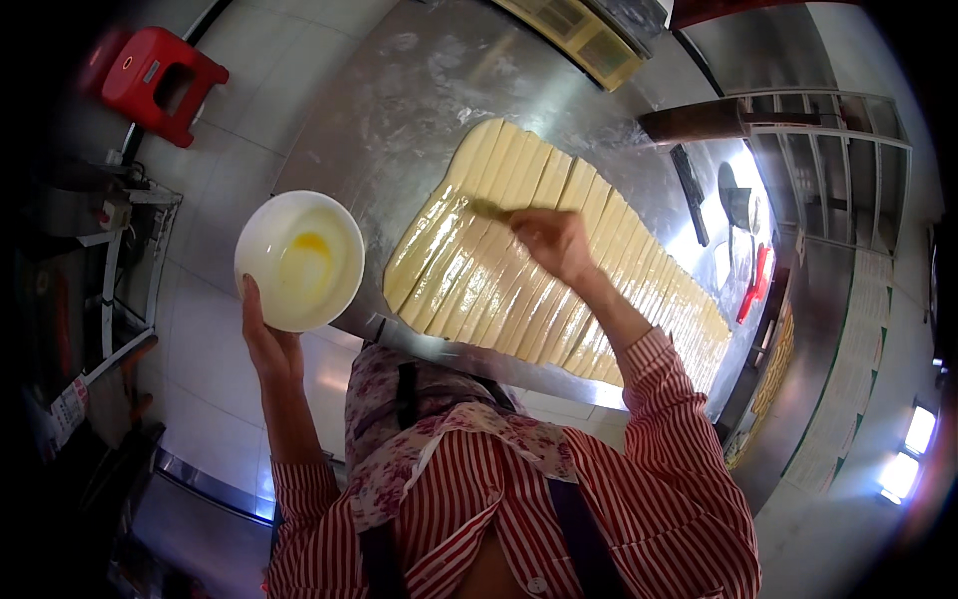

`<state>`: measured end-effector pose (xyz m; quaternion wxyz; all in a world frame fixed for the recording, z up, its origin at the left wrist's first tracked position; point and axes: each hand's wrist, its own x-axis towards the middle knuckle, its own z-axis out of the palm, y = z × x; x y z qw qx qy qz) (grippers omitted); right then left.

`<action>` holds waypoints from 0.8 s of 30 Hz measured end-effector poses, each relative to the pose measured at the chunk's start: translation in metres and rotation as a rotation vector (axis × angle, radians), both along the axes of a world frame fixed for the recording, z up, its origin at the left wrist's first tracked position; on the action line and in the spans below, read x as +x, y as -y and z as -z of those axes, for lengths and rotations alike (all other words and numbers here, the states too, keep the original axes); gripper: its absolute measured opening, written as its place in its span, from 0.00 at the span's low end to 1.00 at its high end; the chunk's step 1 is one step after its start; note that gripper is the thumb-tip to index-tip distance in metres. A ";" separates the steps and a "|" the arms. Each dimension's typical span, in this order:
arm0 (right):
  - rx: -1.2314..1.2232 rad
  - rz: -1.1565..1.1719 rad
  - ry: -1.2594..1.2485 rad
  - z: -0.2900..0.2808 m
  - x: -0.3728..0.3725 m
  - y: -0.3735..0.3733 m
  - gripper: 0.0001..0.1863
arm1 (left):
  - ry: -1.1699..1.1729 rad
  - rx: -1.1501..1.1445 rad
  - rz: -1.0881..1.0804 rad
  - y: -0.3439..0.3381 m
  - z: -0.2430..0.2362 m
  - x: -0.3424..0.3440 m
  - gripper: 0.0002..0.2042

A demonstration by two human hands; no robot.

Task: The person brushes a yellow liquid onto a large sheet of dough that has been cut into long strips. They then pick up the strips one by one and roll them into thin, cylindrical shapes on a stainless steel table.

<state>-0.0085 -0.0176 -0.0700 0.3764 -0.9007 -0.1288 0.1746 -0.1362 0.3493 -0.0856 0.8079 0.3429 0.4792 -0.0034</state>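
Note:
My left hand (271, 344) grips a white bowl (345, 238) by its rim and side, off the table's left edge. A shallow pool of yellow liquid (309, 255) lies in the bowl. In my right hand (552, 243) is a small brush (486, 208), blurred, its head on or just above the dough. Beneath it the flat dough sheet (489, 290) is cut into many narrow strips lying side by side. The strips look wet and shiny across much of the sheet. The part of the brush inside my fingers is hidden.
Flour dusts the steel table (364, 125). A yellow box (574, 40) sits at the far edge. To the right lie a thick wooden roller (694, 122), a dark bar (689, 195) and a red-handled tool (755, 285). A red stool (150, 75) stands at far left.

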 end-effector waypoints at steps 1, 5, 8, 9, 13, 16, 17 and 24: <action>0.053 0.082 0.031 0.003 0.017 0.002 0.10 | -0.008 0.008 0.004 -0.001 -0.002 0.004 0.30; -0.086 0.164 0.417 0.025 0.084 0.009 0.09 | -0.012 0.037 0.042 -0.005 -0.004 0.012 0.30; -0.162 0.002 0.390 0.046 0.044 -0.003 0.11 | 0.045 0.055 -0.005 -0.008 -0.003 0.010 0.30; -0.113 -0.019 0.317 0.038 0.035 -0.008 0.09 | 0.060 0.036 -0.012 -0.009 -0.001 0.006 0.30; 0.375 0.119 -0.077 0.020 0.078 0.005 0.10 | 0.048 0.008 -0.002 -0.018 0.002 0.009 0.28; -0.051 0.147 0.221 0.031 0.085 -0.022 0.09 | 0.025 0.022 -0.018 -0.020 -0.001 0.011 0.27; -0.216 0.121 0.257 0.045 0.071 -0.024 0.09 | 0.032 0.025 -0.017 -0.021 -0.004 0.015 0.27; 0.039 -0.232 0.019 -0.003 -0.063 -0.070 0.10 | 0.100 0.014 0.016 -0.026 -0.005 0.014 0.27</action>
